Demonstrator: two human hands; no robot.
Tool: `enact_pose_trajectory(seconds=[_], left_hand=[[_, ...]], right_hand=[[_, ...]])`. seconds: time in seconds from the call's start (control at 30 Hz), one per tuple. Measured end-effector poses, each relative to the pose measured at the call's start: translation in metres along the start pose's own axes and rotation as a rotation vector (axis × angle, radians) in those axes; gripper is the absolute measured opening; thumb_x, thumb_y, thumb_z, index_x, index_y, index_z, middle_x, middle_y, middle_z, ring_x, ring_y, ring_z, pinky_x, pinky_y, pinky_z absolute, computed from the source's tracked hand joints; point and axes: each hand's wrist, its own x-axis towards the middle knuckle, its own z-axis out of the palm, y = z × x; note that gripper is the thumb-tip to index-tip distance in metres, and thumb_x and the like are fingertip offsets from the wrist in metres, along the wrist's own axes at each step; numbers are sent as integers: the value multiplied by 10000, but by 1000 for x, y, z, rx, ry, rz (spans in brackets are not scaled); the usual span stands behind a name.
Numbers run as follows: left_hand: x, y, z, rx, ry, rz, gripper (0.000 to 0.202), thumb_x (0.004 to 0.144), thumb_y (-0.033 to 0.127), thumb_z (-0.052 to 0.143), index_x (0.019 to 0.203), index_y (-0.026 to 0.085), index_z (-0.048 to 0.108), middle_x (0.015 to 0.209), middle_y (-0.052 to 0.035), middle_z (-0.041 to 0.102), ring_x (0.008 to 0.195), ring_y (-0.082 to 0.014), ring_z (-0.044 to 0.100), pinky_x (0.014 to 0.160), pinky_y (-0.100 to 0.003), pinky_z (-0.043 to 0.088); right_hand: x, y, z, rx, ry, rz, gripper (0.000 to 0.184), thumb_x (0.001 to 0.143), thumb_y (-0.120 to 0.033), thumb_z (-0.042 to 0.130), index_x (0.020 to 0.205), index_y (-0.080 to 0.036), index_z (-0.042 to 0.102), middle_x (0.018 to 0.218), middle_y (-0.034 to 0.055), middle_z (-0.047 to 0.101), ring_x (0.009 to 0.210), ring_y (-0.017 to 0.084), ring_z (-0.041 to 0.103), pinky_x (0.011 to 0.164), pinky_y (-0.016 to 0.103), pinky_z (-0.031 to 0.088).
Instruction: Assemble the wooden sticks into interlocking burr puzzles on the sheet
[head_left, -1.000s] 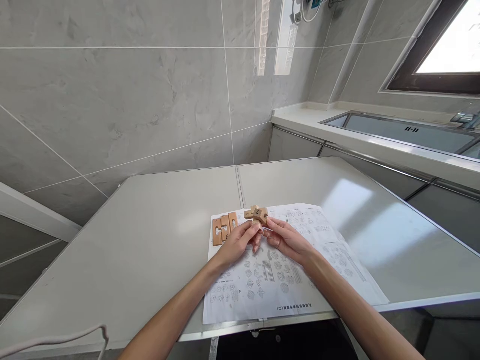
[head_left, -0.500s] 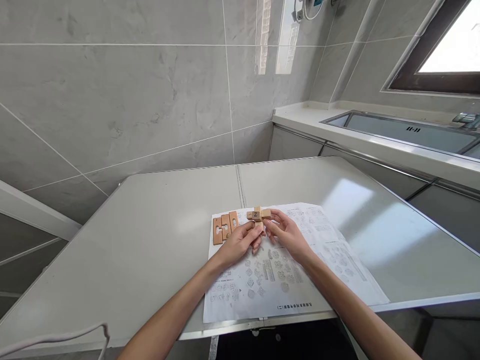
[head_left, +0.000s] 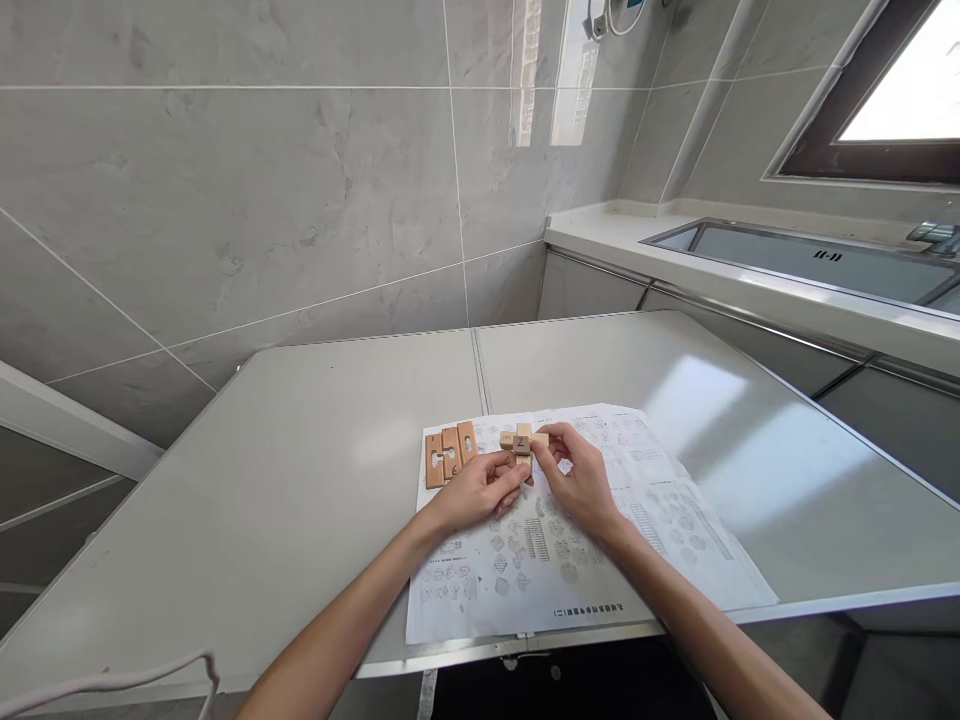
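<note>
A small wooden interlocking puzzle (head_left: 523, 441) of crossed blocks, one marked with a dark letter, is held just above a printed instruction sheet (head_left: 645, 530). My left hand (head_left: 476, 490) pinches its lower block from the left. My right hand (head_left: 577, 478) grips its right arm with thumb and fingers. Three loose notched wooden pieces (head_left: 448, 453) lie side by side on the sheet's far left corner, a little left of my left hand.
The sheet lies on a grey table (head_left: 300, 480) against a tiled wall. A counter with a steel sink (head_left: 795, 255) runs to the right under a window. A white cable (head_left: 112, 680) curls at the table's near left edge.
Both hands have turned the puzzle so its marked face tilts differently. It has shifted slightly toward me and right. My right hand has moved up onto its right arm.
</note>
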Motion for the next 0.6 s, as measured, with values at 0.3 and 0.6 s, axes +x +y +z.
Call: enact_pose_trajectory(seconds=[0.3,0.6], left_hand=[[2,-4,8,71,97,20,397,976,567,654,880,184,610,626,52,477,545,-111,414,529,-261,322],[4,-2,8,70,186,59,453,965,604,658,834,179,575,653,44,483,571,-108,431,554,-256,351]], right_hand=[[1,-1,-1,-61,-45,18,371,1037,-609,579,871,-277,592,647,-8,585,575,195,494,607,341,394],[3,2,-2,-28,-74,75,436,997,-671,613,835,-268,580,668,-12,559,600,188,442,609,330,351]])
